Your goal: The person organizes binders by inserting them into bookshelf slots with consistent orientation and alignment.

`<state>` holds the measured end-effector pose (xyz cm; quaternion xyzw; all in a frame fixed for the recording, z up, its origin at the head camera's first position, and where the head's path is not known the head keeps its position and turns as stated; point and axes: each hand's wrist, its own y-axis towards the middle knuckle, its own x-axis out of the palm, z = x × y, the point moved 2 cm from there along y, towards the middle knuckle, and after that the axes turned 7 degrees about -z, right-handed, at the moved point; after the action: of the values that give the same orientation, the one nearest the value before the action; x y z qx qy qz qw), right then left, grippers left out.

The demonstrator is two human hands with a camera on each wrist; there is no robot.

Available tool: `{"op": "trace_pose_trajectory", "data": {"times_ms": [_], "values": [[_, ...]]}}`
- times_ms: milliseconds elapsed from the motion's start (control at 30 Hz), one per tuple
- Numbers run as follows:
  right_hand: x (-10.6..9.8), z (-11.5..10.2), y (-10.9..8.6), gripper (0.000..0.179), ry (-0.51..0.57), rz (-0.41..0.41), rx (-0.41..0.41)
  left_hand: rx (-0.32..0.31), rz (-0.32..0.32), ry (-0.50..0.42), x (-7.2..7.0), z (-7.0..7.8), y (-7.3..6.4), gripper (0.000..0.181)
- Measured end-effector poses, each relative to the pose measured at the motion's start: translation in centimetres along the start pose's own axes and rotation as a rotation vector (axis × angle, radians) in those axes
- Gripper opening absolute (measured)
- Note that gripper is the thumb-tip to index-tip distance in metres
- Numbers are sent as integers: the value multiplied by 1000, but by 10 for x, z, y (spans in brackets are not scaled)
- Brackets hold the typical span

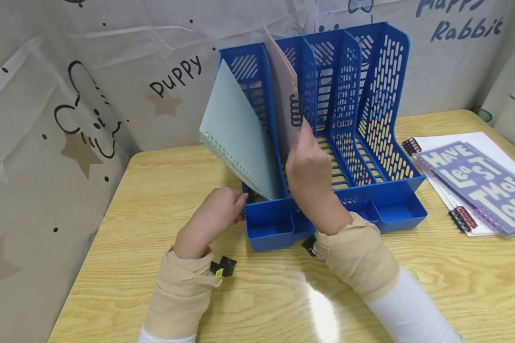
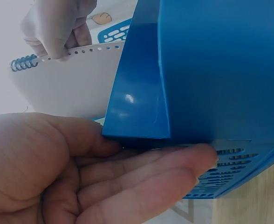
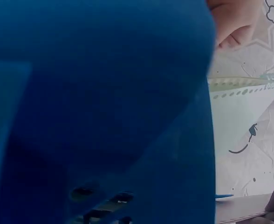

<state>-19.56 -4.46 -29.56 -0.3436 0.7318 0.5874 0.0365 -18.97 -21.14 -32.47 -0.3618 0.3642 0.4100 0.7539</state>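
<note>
This may be a home study: file rack (image 1: 346, 109), cartoon-printed sheeting (image 1: 133, 57)

The tall blue slotted plastic rack (image 1: 346, 112) is viewed forward and downward from the head, and very closely from both wrists; the flat pale-pink, black-ringed notebook (image 1: 282, 85) is shared by head and left-wrist views.

The rack (image 1: 390, 187) stands on the table (image 1: 133, 200), with the first notebook (image 1: 240, 133) leaning in its leftmost slot and the second notebook (image 1: 283, 90) in the next slot to the right. The left hand (image 1: 221, 208) is at the rack's near left corner, the right hand (image 1: 310, 164) at the second notebook's near edge. A pile of notebooks (image 1: 480, 186) lies to the right.
</note>
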Motion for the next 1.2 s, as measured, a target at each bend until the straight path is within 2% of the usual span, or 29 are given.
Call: {"op": "trace_pose_trajectory", "data": {"times_ms": [267, 433, 733, 900, 1100, 1200], "values": [[-5, 6, -1, 23, 21, -56, 16, -3, 6, -30, 1, -2, -2, 46], [-9, 13, -7, 23, 71, -153, 18, -11, 8, -46, 1, -5, -3, 46], [-45, 19, -14, 26, 36, -242, 5, -20, 5, -43, 1, -4, -2, 42], [-62, 30, -15, 30, 27, -266, 14, -25, -10, -47, 1, -2, 0, 42], [-54, 46, -4, 37, 37, -314, 123, -31, -6, -40, 1, -2, 3, 43], [-51, 53, -2, 36, 62, -281, 184, -14, -7, -40, 2, -3, 3, 44]]}}
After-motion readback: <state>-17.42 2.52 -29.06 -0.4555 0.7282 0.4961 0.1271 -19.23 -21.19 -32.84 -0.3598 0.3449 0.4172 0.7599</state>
